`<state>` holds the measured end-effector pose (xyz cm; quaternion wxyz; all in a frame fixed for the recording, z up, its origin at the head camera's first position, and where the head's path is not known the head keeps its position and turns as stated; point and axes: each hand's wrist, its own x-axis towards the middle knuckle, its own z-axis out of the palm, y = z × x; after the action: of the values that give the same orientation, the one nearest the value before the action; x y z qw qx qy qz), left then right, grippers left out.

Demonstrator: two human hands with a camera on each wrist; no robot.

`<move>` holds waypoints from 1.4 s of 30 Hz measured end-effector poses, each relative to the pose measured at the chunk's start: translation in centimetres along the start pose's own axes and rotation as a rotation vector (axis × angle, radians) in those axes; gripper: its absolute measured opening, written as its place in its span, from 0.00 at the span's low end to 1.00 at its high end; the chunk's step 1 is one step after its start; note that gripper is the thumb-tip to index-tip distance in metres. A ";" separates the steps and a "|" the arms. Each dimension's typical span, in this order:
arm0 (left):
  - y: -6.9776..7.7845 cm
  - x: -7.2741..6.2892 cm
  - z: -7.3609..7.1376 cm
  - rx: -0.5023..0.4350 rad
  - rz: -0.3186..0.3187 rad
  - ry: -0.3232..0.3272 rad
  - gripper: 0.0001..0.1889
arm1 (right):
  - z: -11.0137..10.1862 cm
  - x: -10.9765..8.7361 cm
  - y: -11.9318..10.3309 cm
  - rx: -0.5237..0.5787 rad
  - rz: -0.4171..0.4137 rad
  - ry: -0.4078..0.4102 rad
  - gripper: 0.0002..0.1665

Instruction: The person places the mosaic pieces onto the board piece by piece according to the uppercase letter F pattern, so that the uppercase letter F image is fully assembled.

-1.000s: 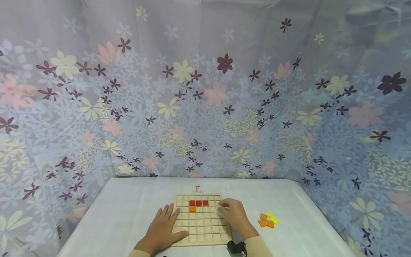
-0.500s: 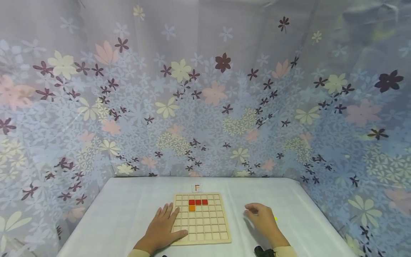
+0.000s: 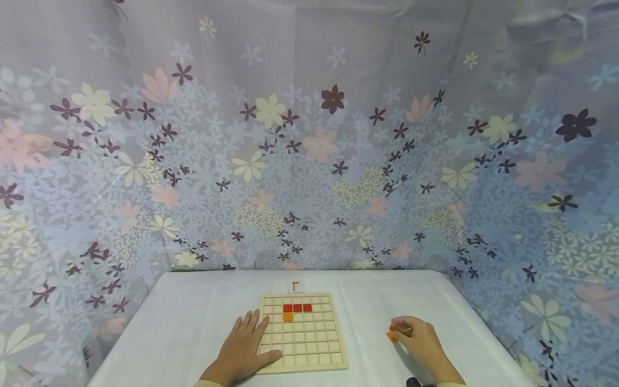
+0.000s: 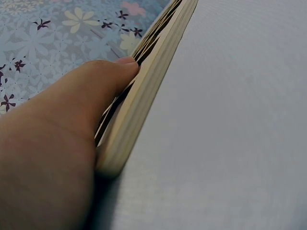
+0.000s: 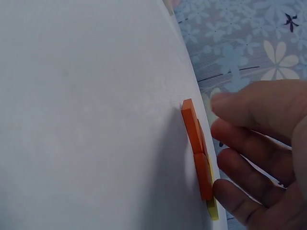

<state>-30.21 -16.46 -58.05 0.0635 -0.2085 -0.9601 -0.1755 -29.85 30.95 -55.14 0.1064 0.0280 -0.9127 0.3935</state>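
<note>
My left hand [image 3: 242, 346] rests with spread fingers on the left side of a wooden grid board [image 3: 344, 355]; its thumb [image 4: 108, 79] lies over the board's edge in the left wrist view. In the grid sit three red square tiles [image 3: 297, 308] in a row, with one orange square tile [image 3: 288, 317] below the leftmost. My right hand [image 3: 423, 344] hovers at a small pile of loose orange tiles [image 3: 391, 337], fingers bent and thumb apart from them. In the right wrist view, orange tiles [image 5: 192, 127] and a yellow tile [image 5: 213, 211] lie just beside the fingertips, partly hidden.
A small printed card [image 3: 295, 286] with a coloured grid pattern lies behind the board. White cloth covers the table [image 3: 208, 301]. A floral curtain [image 3: 300, 161] hangs around its back and sides.
My right hand has moved from the board's right edge rightward to the loose tiles, covering most of them. The left hand has stayed on the board.
</note>
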 end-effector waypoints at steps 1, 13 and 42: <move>0.0 0.0 0.1 -0.003 0.003 0.003 0.55 | 0.0 -0.1 0.0 0.005 -0.006 -0.005 0.16; -0.1 0.1 0.2 0.001 0.011 0.013 0.55 | -0.2 -0.2 0.2 -0.152 -0.013 -0.024 0.17; 0.6 -0.4 -0.7 -0.024 0.007 -0.004 0.54 | 1.4 -0.9 -1.3 -0.125 -0.058 0.037 0.16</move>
<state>-29.55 -16.30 -57.30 0.0595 -0.2132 -0.9572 -0.1863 -29.03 28.98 -55.35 0.1364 0.0403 -0.9322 0.3329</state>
